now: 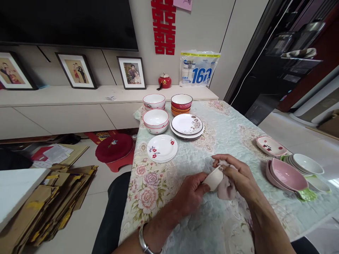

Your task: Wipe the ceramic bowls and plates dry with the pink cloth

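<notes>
My left hand (194, 192) grips a small white bowl (213, 179) by its side, thumb and fingers closed on the wall. The bowl is tilted above the table, its rim turned toward my other hand. A pale pinkish cloth (227, 189) hangs from my right hand (239, 174), whose bent fingers press it to the bowl's rim. Just beyond my hands lie a stack of small flowered plates (162, 147) and a stack of larger plates (186, 124). The inside of the small bowl is mostly hidden by my fingers and the cloth.
White red-rimmed bowls (155, 119) and red and orange bowls (181, 102) stand at the table's far end. Pink leaf-shaped bowls (287, 173), white bowls (307, 164) and a spotted dish (270, 146) sit at right. A red stool (114, 148) and flattened cardboard (60, 197) are at left.
</notes>
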`<state>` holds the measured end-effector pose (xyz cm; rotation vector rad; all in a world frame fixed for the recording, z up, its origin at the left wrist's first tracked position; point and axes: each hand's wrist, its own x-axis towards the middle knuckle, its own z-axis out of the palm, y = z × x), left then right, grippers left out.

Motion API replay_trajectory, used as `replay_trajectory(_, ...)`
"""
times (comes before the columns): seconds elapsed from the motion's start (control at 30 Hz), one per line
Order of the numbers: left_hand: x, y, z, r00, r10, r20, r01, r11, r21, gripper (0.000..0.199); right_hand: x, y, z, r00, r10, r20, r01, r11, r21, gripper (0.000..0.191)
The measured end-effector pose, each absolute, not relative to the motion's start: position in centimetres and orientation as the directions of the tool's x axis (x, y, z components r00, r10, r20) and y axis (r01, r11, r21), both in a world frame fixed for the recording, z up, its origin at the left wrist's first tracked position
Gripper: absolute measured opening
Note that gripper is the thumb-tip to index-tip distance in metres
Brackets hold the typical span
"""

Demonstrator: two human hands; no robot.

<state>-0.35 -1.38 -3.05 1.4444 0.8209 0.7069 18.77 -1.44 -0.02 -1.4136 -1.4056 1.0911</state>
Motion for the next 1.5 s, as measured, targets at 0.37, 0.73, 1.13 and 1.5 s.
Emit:
replay_trajectory(0.37,-0.3,-1.0,-3.8,0.596,0.802,-0.032,-0.182,0.174,0.968,0.028,20.0,-0.1,-1.5,0.07,0.905,-0.421,-0.446,-0.349,-0.824,0.041)
replay_trajectory(0.73,-0.3,-1.4,-3.1,0.572,0.816,-0.084,0.003,0.1,0.995,0.02,18.7,-1.0,-0.4,0.106,0.963,-0.246,-0.153,-0.229,-0.961,0.035)
replay_trajectory(1.13,-0.3,-1.7,-2.4,0.578,0.816,-0.003,-0.001,0.004,1.0,0.01,14.7,-3.9,1.9,-0.355,0.839,0.413,0.734,0.523,-0.433,0.043)
replay_trajectory(1.5,-0.4,-1.1,-2.9,0.581,0.813,-0.041,-0.036,0.076,0.996,0.023,18.8,-1.2,-0.4,0.104,0.952,-0.287,-0.137,-0.272,-0.952,0.041)
